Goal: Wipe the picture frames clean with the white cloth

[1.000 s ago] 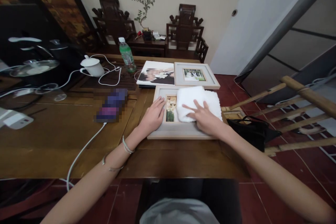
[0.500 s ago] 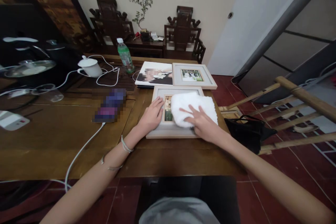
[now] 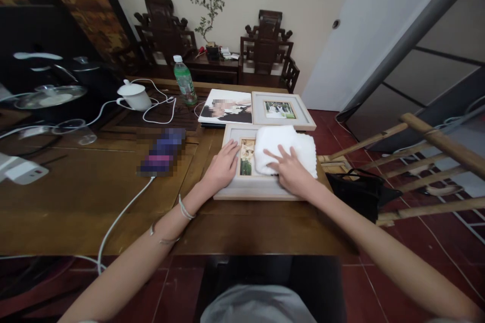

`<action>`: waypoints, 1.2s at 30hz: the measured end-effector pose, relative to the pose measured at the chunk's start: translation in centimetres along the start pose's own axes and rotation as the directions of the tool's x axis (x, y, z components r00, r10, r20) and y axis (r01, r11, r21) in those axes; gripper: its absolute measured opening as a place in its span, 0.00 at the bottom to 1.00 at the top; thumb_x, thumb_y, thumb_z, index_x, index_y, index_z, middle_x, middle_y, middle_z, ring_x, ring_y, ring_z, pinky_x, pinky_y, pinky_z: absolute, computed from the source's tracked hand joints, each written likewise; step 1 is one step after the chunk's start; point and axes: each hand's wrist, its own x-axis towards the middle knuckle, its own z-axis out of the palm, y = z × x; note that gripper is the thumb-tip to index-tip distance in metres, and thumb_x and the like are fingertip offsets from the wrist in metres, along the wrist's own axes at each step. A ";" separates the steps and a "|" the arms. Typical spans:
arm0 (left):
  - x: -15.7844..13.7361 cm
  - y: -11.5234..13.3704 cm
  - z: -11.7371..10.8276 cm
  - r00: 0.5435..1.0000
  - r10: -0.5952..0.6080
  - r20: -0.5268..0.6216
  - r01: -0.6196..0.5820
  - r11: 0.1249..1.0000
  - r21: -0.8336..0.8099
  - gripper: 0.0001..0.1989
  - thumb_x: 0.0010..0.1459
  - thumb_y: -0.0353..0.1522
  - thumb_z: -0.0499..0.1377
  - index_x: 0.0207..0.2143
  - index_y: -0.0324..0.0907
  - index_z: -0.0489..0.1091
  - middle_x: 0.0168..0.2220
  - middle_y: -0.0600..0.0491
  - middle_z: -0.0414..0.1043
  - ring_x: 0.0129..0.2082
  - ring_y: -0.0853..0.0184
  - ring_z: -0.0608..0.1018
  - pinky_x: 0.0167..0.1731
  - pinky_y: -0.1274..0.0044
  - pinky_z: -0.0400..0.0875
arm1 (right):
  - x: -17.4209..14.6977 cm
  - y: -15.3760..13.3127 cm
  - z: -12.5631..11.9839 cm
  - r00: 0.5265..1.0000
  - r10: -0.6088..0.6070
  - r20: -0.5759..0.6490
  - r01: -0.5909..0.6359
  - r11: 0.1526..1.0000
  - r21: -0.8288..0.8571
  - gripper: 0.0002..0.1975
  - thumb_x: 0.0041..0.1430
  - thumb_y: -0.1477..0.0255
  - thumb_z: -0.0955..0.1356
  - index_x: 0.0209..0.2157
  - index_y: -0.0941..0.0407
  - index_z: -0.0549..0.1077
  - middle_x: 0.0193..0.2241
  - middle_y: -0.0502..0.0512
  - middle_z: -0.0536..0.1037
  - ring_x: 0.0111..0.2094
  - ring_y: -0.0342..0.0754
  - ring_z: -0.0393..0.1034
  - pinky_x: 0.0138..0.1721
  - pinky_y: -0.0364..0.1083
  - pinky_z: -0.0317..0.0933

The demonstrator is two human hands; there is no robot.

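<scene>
A light wooden picture frame (image 3: 227, 189) with a wide pale mat lies flat near the table's front edge. My left hand (image 3: 222, 165) rests on its left side, fingers stretched out and holding nothing. On the frame's right half is a folded fluffy white cloth (image 3: 282, 137), covering part of the small picture (image 3: 247, 157) inside. Spread fingers of my right hand (image 3: 292, 174) press down on the cloth without wrapping round it. Behind, touching or nearly so, lie a second framed picture (image 3: 279, 110) and a white-edged photo print (image 3: 227, 107) on a dark stack.
On the wooden table (image 3: 94, 202) to the left are a phone (image 3: 162, 154) on a white cable, a lidded white cup (image 3: 133, 96), a green bottle (image 3: 185, 81), a clear plastic cup (image 3: 78, 132) and a pot (image 3: 49, 103). A wooden rack (image 3: 435, 136) stands at right.
The white cloth has slid a little away from me and to the right under my right hand, showing more of the small picture. My left hand keeps its place on the frame. The view shifted slightly.
</scene>
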 end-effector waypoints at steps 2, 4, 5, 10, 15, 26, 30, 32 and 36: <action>0.0 0.0 0.1 1.000 0.007 -0.006 -0.007 1.000 0.006 0.21 0.65 0.30 0.45 0.58 0.36 0.63 0.62 0.41 0.61 0.66 0.58 0.58 0.61 0.58 0.59 | -2.6 -2.0 -1.1 0.997 -0.034 0.074 0.028 0.997 0.078 0.33 0.45 0.89 0.59 0.52 0.56 0.73 0.65 0.53 0.56 0.66 0.68 0.43 0.60 0.74 0.42; 0.0 -0.1 0.2 1.000 0.009 -0.016 -0.009 1.000 0.008 0.21 0.65 0.30 0.45 0.58 0.36 0.63 0.62 0.41 0.61 0.65 0.58 0.58 0.61 0.58 0.59 | -4.8 -3.8 -2.3 0.988 -0.074 0.137 0.049 0.983 0.177 0.35 0.44 0.89 0.58 0.53 0.54 0.72 0.66 0.51 0.55 0.66 0.65 0.43 0.61 0.71 0.44; 0.0 -0.1 0.2 1.000 0.009 -0.019 -0.009 1.000 0.009 0.21 0.64 0.30 0.45 0.57 0.36 0.63 0.62 0.41 0.61 0.65 0.58 0.59 0.61 0.59 0.59 | -5.5 -4.5 -2.9 0.982 -0.099 0.159 0.062 0.972 0.225 0.35 0.44 0.89 0.58 0.53 0.53 0.72 0.66 0.49 0.55 0.67 0.63 0.42 0.62 0.69 0.45; 0.1 -0.3 0.2 1.000 0.016 -0.003 -0.016 1.000 0.017 0.21 0.64 0.30 0.45 0.57 0.35 0.64 0.62 0.40 0.62 0.65 0.57 0.59 0.61 0.59 0.59 | -5.4 -5.4 -3.2 0.975 -0.176 0.137 0.127 0.943 0.308 0.36 0.43 0.89 0.58 0.53 0.52 0.71 0.66 0.48 0.56 0.67 0.61 0.42 0.62 0.68 0.45; 0.1 -0.3 0.1 1.000 0.010 -0.001 -0.010 1.000 -0.003 0.21 0.65 0.31 0.46 0.57 0.36 0.64 0.62 0.40 0.61 0.65 0.57 0.59 0.61 0.58 0.59 | -0.8 -0.6 -0.4 0.998 -0.060 -0.034 0.064 0.992 0.110 0.32 0.45 0.90 0.59 0.50 0.55 0.74 0.64 0.54 0.61 0.66 0.61 0.45 0.62 0.69 0.42; -0.1 -0.1 -0.1 1.000 0.002 -0.007 -0.003 1.000 -0.016 0.21 0.65 0.31 0.46 0.57 0.37 0.64 0.62 0.42 0.62 0.65 0.58 0.59 0.61 0.58 0.59 | 4.1 3.2 0.5 0.997 0.018 -0.076 -0.022 0.998 -0.052 0.31 0.47 0.89 0.59 0.51 0.56 0.73 0.64 0.54 0.59 0.66 0.66 0.42 0.61 0.73 0.41; 0.0 0.0 -0.1 1.000 0.003 -0.006 -0.003 1.000 -0.004 0.21 0.65 0.30 0.46 0.58 0.36 0.64 0.62 0.42 0.61 0.66 0.58 0.58 0.62 0.59 0.58 | -0.4 -0.5 -1.1 0.995 -0.071 0.077 0.060 0.990 0.127 0.34 0.45 0.89 0.59 0.52 0.55 0.73 0.64 0.54 0.60 0.66 0.64 0.44 0.61 0.71 0.43; 0.0 0.1 -0.1 1.000 -0.006 0.005 0.006 1.000 0.005 0.21 0.65 0.30 0.45 0.58 0.35 0.64 0.62 0.41 0.61 0.66 0.58 0.58 0.62 0.60 0.57 | -3.0 -2.4 -2.6 0.979 -0.123 0.162 0.085 0.970 0.226 0.36 0.44 0.89 0.58 0.53 0.52 0.72 0.64 0.51 0.59 0.66 0.63 0.45 0.61 0.69 0.46; 0.1 0.2 -0.2 1.000 -0.007 0.017 0.007 1.000 0.018 0.22 0.65 0.30 0.45 0.57 0.33 0.64 0.62 0.40 0.61 0.66 0.57 0.58 0.62 0.60 0.58 | -6.6 -5.7 -4.9 0.947 -0.207 0.247 0.132 0.948 0.289 0.35 0.43 0.88 0.59 0.52 0.50 0.73 0.65 0.46 0.56 0.66 0.62 0.45 0.63 0.65 0.48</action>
